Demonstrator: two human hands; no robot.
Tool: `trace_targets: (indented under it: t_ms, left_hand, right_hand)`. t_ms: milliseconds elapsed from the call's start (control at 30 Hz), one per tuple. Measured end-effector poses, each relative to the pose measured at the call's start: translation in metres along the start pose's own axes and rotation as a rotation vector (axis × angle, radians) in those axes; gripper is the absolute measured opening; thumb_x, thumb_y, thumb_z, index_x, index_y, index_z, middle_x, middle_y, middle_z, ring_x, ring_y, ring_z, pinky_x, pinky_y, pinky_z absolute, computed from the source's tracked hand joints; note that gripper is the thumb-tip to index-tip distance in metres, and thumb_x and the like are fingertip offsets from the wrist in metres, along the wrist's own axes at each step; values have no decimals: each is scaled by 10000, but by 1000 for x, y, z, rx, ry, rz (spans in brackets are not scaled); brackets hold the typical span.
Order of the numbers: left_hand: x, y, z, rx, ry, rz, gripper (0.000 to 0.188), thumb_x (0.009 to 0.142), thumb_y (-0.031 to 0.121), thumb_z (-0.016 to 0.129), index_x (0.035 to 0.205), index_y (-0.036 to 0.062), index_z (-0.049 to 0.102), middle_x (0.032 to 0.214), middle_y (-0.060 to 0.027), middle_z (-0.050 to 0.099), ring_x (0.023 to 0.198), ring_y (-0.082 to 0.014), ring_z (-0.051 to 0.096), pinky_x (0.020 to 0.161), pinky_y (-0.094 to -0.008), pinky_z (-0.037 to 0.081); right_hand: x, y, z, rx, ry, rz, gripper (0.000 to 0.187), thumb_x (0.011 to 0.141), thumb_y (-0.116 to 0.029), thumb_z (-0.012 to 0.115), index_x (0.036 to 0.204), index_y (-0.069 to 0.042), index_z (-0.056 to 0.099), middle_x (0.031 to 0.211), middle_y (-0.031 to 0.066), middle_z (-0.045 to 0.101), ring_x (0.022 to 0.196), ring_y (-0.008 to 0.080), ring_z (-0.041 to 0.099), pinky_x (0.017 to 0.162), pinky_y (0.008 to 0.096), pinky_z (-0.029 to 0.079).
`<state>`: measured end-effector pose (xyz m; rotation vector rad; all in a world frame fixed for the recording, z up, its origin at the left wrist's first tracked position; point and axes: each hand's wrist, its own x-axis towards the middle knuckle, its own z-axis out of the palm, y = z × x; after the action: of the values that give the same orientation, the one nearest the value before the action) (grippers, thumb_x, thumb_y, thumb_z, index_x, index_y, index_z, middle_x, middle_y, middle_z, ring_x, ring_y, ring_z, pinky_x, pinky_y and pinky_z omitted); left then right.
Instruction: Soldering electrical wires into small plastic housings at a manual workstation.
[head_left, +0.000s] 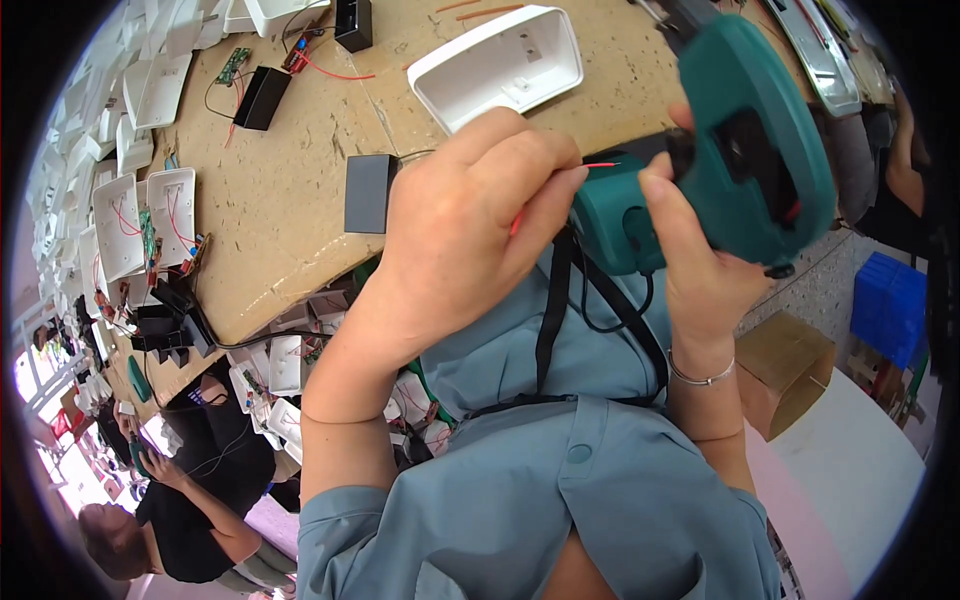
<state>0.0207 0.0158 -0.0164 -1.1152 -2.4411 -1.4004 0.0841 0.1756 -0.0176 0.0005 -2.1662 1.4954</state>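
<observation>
- The near edge of the tan wooden table (300,190) slants from the left toward the centre of the frame, running behind the left forearm; bare, scuffed wood shows between the left-hand clutter and the flat black rectangular box (370,195).
- At upper centre, the open white plastic box (460,88) lies just beyond the left hand (470,205), its hollow facing up and showing small moulded posts.
- Two shallow white plastic shells (112,252) at the left of the frame hold thin red wires, with a narrow green circuit board (149,238) between them.
- The small black open-topped box (264,97) at upper left has loose wires beside it (its inside is too dark to read).
- The thin red wire (600,165) is at the centre of the frame, straight and bright; the left thumb and forefinger are pinched together on it, with one end pointing right.
- The bulky dark-green plastic power tool (745,60) fills the upper right, rounded and glossy, with a dark opening in its side; the fingers of the right hand (705,260) are clamped around it.
</observation>
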Motion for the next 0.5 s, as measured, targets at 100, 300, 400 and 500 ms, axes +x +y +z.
trace_targets:
  t_ms: [100,300,400,500]
  left_hand:
    - [0,-2,-4,34,114,-67,100,696,5,670,777,42,624,764,-59,546,623,-143,517,560,-249,400]
    - [9,-5,-4,553,259,19,94,691,77,665,773,49,628,922,-72,558,864,-210,505,809,-326,331]
    - [18,-10,-11,563,270,34,73,695,80,660,754,49,631,993,-99,556,928,-217,503,835,-336,319]
    - [26,-18,-13,628,239,33,58,700,69,642,739,29,629,1003,-120,561,925,-236,527,816,-334,358]
  right_hand:
    - [-5,3,-13,214,46,77,486,724,111,545,1191,56,422,1095,201,540,781,144,563,695,243,466]
    - [-28,-6,-51,241,78,220,585,701,-123,625,1193,93,394,1081,230,535,758,186,574,656,256,471]
    - [-43,-12,-64,218,31,303,612,681,-174,655,1170,103,413,1056,230,545,708,179,573,630,264,473]
    - [-51,-14,-74,228,-33,386,598,658,-166,684,1130,114,448,1031,226,559,660,175,571,610,276,474]
